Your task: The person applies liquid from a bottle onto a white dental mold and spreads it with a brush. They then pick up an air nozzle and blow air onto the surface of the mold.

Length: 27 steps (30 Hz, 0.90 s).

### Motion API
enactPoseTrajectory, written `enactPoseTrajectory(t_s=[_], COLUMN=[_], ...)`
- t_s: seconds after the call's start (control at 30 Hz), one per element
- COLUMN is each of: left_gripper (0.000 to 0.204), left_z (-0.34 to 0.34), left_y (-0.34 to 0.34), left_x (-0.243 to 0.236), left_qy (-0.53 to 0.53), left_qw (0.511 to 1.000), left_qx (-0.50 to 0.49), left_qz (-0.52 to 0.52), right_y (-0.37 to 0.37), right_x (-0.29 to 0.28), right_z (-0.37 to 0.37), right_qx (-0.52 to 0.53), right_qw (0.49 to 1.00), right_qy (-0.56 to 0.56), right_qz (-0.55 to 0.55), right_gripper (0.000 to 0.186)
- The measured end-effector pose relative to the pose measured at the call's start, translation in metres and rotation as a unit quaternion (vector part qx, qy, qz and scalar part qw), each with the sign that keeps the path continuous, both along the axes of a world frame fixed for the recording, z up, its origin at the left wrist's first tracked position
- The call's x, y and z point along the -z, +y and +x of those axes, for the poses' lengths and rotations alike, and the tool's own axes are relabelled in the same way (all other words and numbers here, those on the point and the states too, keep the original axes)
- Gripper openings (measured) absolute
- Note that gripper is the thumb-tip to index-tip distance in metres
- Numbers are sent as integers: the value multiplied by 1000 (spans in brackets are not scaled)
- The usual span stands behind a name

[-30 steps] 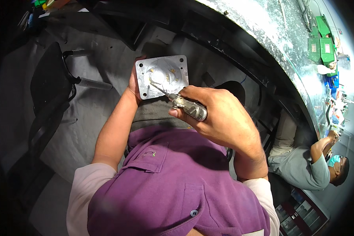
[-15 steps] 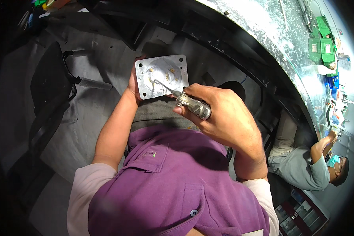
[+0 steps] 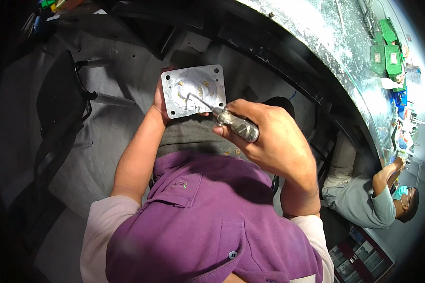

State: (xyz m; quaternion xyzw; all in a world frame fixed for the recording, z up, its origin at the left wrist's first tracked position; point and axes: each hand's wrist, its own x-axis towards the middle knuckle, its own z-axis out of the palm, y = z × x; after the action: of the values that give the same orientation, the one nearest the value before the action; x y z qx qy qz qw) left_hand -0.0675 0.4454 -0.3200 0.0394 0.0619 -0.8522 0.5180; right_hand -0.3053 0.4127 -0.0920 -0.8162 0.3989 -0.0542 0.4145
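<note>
A squarish silver metal plate [image 3: 172, 100] with corner holes and a round recess marked with yellowish patches is held above my lap. My left hand [image 3: 160, 101] is closed around its left side. Fingertips show under the lower edge, while the rest of that hand is hidden beneath. My right hand [image 3: 279, 134] grips a grey metal hand tool [image 3: 240, 126] with a thumb and fingers around its thick body. From that body a thin rod reaches over the recess, its end at the middle of the plate. Whether the tip touches the surface I cannot tell.
A black chair [image 3: 61, 94] stands at the left. Along the upper right curves a worn workbench [image 3: 311, 26] with a dark edge, bearing green bins [image 3: 393, 60] and small items. A masked co-worker [image 3: 363, 200] sits at the right, near a glass-door cabinet [image 3: 361, 257].
The tool and my right hand have shifted slightly right and down. The rod's tip has moved a little across the recess. My left hand and the plate have barely moved.
</note>
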Motion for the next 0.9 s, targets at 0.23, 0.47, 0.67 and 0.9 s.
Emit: enactPoseTrajectory(t_s=[0.23, 0.47, 0.67, 0.9], left_gripper=[83, 85, 84, 84], left_z=[2, -3, 0, 3], left_y=[-1, -2, 0, -1], left_x=[3, -10, -5, 4], left_qy=[-108, -195, -194, -88], left_qw=[992, 977, 975, 994], left_qx=[-37, -31, -44, -31], left_qz=[61, 76, 95, 56], right_y=[1, 1, 1, 1], right_x=[0, 3, 2, -2], right_z=[-1, 1, 3, -2], right_qx=[-25, -29, -26, -26], right_qw=[999, 999, 999, 999], right_qy=[21, 18, 23, 30], right_qz=[15, 2, 8, 18], right_gripper=[38, 39, 39, 39])
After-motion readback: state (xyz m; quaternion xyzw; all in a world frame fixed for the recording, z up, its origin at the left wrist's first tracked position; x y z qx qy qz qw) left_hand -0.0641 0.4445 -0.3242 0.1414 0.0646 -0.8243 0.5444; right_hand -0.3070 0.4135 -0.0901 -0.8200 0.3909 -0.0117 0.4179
